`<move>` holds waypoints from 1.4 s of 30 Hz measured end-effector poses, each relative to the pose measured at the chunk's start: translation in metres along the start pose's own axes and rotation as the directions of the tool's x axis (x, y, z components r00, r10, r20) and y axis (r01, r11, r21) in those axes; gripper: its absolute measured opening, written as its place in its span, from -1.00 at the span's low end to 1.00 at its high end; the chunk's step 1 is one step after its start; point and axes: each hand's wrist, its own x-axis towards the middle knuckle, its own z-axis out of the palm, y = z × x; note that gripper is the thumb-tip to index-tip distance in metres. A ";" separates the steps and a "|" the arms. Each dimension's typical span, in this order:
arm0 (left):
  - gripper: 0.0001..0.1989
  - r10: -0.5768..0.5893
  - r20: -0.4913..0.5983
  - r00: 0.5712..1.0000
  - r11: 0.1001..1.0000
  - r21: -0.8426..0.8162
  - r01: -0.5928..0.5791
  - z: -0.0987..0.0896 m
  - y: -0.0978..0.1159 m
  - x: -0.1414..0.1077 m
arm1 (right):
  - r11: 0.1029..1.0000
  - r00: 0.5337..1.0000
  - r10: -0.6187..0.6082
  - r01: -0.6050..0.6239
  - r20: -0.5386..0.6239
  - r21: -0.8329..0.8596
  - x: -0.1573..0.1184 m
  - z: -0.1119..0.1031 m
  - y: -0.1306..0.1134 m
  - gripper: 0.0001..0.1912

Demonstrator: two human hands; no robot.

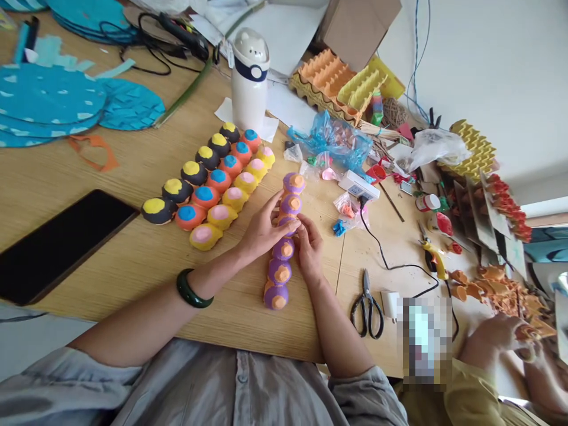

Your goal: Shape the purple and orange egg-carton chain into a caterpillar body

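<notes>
A purple egg-carton strip with orange clay on its bumps stands before me on the table. My left hand lies across its middle, thumb over the top and fingers along the far side. From the right, my right hand pinches the strip's edge near the same bump. To the left lie three more strips side by side: a black strip with yellow tops, an orange-red strip with blue tops and a yellow strip with pink tops.
A phone lies at left, a white bottle behind the strips. Black-handled scissors, a power strip and a blue plastic bag are at right. Egg trays stand at the back. Another person's hands work at far right.
</notes>
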 end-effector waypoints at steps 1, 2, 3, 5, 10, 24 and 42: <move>0.00 0.008 0.004 1.000 1.000 -0.031 -0.008 0.001 -0.001 0.000 | 1.000 1.000 0.004 -0.004 -0.011 0.015 0.000 -0.001 0.000 -0.49; -0.07 0.007 0.014 1.000 0.998 -0.069 -0.007 0.000 -0.002 0.001 | 0.999 1.000 0.012 -0.011 -0.020 0.032 0.000 -0.001 -0.001 -0.48; -0.14 0.001 0.026 1.000 0.993 -0.115 0.002 -0.001 -0.003 0.001 | 0.999 0.999 0.022 -0.020 -0.031 0.046 -0.001 -0.002 -0.002 -0.48; -0.27 -0.056 0.069 0.996 0.978 -0.196 0.069 -0.007 -0.005 0.001 | 0.997 0.998 0.040 -0.037 -0.050 0.067 -0.002 -0.004 -0.004 -0.50; -0.55 -0.133 0.050 0.990 0.936 -0.322 0.142 -0.021 -0.010 0.003 | 0.997 0.998 0.065 -0.065 -0.010 0.029 -0.004 -0.008 -0.007 -0.59; -0.72 -0.031 0.031 0.999 0.998 -0.058 0.033 -0.023 -0.004 -0.001 | 0.996 0.996 0.081 -0.083 0.047 0.036 -0.007 -0.018 -0.001 -0.61; -0.73 -0.046 0.080 0.996 0.999 0.002 0.046 -0.025 0.002 -0.004 | 0.997 0.984 0.059 -0.067 0.167 0.043 -0.008 -0.017 -0.004 -0.48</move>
